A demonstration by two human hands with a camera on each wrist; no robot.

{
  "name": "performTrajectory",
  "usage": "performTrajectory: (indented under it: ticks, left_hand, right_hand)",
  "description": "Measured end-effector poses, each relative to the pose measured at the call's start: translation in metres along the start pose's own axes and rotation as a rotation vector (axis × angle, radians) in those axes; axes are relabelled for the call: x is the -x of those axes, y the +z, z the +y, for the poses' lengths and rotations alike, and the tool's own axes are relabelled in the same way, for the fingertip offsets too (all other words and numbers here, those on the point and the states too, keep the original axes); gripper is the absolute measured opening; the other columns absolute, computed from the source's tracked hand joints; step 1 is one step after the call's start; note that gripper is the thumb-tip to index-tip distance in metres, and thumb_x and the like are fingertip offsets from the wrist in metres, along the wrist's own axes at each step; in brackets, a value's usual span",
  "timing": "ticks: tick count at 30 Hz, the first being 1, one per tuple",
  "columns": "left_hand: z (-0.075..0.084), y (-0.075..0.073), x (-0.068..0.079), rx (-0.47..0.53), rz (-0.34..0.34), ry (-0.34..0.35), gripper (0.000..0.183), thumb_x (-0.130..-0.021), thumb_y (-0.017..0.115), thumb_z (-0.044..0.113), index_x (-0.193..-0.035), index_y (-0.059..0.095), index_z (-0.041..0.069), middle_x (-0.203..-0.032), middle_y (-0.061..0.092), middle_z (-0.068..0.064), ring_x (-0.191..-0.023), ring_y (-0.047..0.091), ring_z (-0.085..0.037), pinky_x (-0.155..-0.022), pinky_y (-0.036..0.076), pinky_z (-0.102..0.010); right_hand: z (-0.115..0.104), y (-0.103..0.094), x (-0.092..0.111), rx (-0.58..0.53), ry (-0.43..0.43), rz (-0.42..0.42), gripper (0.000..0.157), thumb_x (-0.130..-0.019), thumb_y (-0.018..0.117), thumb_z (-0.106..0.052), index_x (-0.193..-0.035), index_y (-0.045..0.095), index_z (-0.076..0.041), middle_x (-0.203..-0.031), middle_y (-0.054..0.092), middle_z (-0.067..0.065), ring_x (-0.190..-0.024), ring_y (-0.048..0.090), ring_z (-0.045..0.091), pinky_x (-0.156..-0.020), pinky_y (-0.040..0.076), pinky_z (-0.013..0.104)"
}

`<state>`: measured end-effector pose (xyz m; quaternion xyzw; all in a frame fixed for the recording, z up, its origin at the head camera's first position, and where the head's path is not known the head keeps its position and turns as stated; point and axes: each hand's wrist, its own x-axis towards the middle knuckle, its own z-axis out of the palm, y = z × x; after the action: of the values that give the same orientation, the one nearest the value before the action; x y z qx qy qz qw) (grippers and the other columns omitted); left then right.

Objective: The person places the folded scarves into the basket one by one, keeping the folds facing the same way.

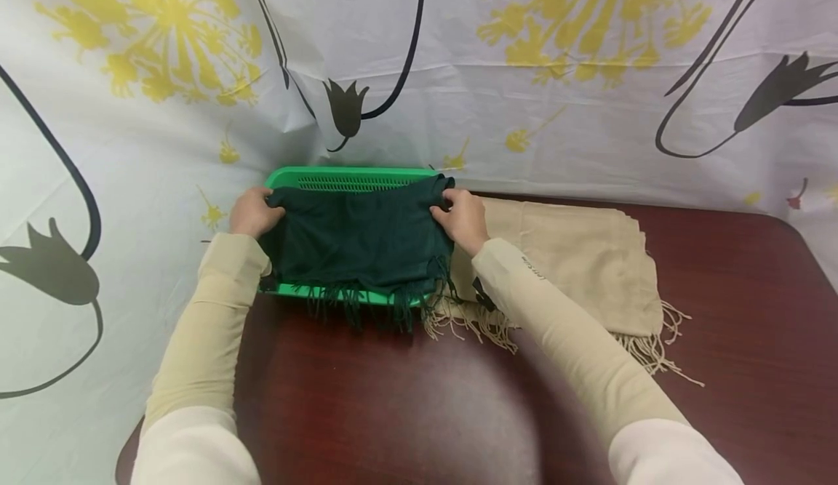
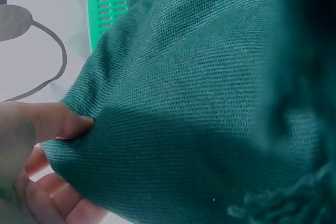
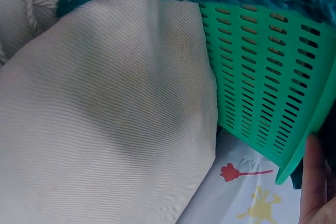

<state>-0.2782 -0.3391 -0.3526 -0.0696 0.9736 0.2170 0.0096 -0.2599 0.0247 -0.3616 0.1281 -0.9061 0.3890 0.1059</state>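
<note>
A dark green fringed scarf [image 1: 356, 238], folded into a rectangle, lies across the green plastic basket [image 1: 353, 172], its fringe hanging over the near rim. My left hand [image 1: 254, 214] pinches the scarf's far left corner. In the left wrist view, the thumb of that hand [image 2: 37, 156] presses on top of the cloth with the fingers beneath. At the far right corner, my right hand [image 1: 466, 221] holds the scarf between thumb and fingers. From the right wrist, only part of this hand [image 3: 316, 187] shows, beside the basket's slotted wall [image 3: 257, 77]; its grip is mostly hidden there.
A folded beige scarf [image 1: 569, 259] with fringe lies on the dark red table [image 1: 406, 398], right up against the basket's right side. Behind the table hangs a white patterned cloth [image 1: 419, 129], which also runs along the left.
</note>
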Motion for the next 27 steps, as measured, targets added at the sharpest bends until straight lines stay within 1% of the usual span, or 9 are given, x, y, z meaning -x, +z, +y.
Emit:
performTrajectory:
  ticks: [2,4,9,13,16,19,22,24,27]
  left_hand:
    - [0.004,0.000,0.002,-0.009,0.002,-0.004,0.050,-0.087,0.052,0.020,-0.128,0.040,-0.005,-0.127,0.040,-0.026,-0.109,0.040,-0.043,-0.086,0.036,-0.053]
    - [0.013,-0.003,0.007,-0.010,-0.008,-0.020,0.050,-0.086,0.053,0.018,-0.127,0.041,-0.006,-0.127,0.040,-0.027,-0.109,0.041,-0.043,-0.085,0.037,-0.053]
    - [0.028,-0.010,0.019,-0.016,-0.084,-0.056,0.055,-0.086,0.055,0.018,-0.130,0.036,-0.009,-0.130,0.036,-0.028,-0.112,0.038,-0.043,-0.086,0.037,-0.052]
    - [0.024,-0.010,0.017,-0.035,-0.147,-0.039,0.059,-0.088,0.053,0.023,-0.133,0.030,-0.008,-0.133,0.031,-0.028,-0.115,0.034,-0.044,-0.088,0.035,-0.052]
    - [0.020,-0.009,0.015,-0.027,-0.189,-0.020,0.063,-0.088,0.053,0.025,-0.134,0.026,-0.009,-0.135,0.027,-0.029,-0.118,0.030,-0.045,-0.090,0.032,-0.053]
    - [0.021,-0.010,0.014,-0.013,-0.223,-0.014,0.066,-0.088,0.053,0.026,-0.134,0.023,-0.011,-0.135,0.025,-0.031,-0.119,0.027,-0.046,-0.091,0.030,-0.055]
    - [0.022,-0.010,0.014,-0.020,-0.249,-0.004,0.069,-0.088,0.053,0.028,-0.134,0.022,-0.012,-0.135,0.024,-0.032,-0.119,0.027,-0.047,-0.092,0.030,-0.055]
    - [0.022,-0.010,0.015,-0.021,-0.264,0.002,0.070,-0.088,0.052,0.029,-0.134,0.020,-0.013,-0.135,0.023,-0.033,-0.119,0.027,-0.047,-0.092,0.029,-0.054]
    - [0.021,-0.009,0.015,-0.026,-0.279,0.017,0.072,-0.088,0.052,0.031,-0.134,0.019,-0.014,-0.135,0.023,-0.033,-0.119,0.026,-0.048,-0.092,0.029,-0.055]
  right_hand:
    - [0.000,0.001,0.000,0.006,-0.003,0.001,0.039,-0.084,0.061,-0.014,-0.059,0.031,-0.011,-0.054,0.032,0.003,-0.052,0.043,0.020,-0.053,0.027,0.027]
    - [0.000,0.002,0.000,0.013,-0.007,0.004,0.039,-0.084,0.062,-0.014,-0.060,0.031,-0.011,-0.054,0.032,0.003,-0.052,0.041,0.019,-0.053,0.026,0.027]
    - [0.000,0.004,0.001,0.027,-0.011,0.001,0.038,-0.084,0.061,-0.015,-0.061,0.031,-0.011,-0.056,0.027,0.002,-0.050,0.030,0.017,-0.052,0.023,0.027]
    - [0.000,0.005,0.001,0.039,-0.013,0.006,0.038,-0.084,0.061,-0.016,-0.061,0.032,-0.010,-0.056,0.025,0.002,-0.050,0.028,0.017,-0.052,0.022,0.027]
    - [0.000,0.004,0.001,0.046,-0.015,0.008,0.037,-0.083,0.062,-0.016,-0.061,0.033,-0.010,-0.056,0.025,0.002,-0.049,0.028,0.017,-0.051,0.022,0.027]
    - [0.000,0.004,0.001,0.055,-0.018,0.005,0.037,-0.083,0.062,-0.016,-0.061,0.033,-0.010,-0.056,0.025,0.002,-0.049,0.028,0.017,-0.051,0.022,0.027]
    - [0.000,0.003,0.002,0.065,-0.016,-0.003,0.035,-0.083,0.062,-0.017,-0.062,0.035,-0.010,-0.056,0.030,0.003,-0.050,0.034,0.018,-0.051,0.024,0.027]
    - [-0.001,0.002,0.002,0.074,-0.014,-0.011,0.031,-0.083,0.062,-0.017,-0.063,0.040,-0.009,-0.057,0.038,0.005,-0.052,0.042,0.019,-0.052,0.028,0.028]
    - [-0.001,0.002,0.004,0.077,-0.017,-0.019,0.023,-0.083,0.063,-0.018,-0.069,0.049,-0.007,-0.064,0.051,0.009,-0.057,0.051,0.021,-0.053,0.034,0.030]
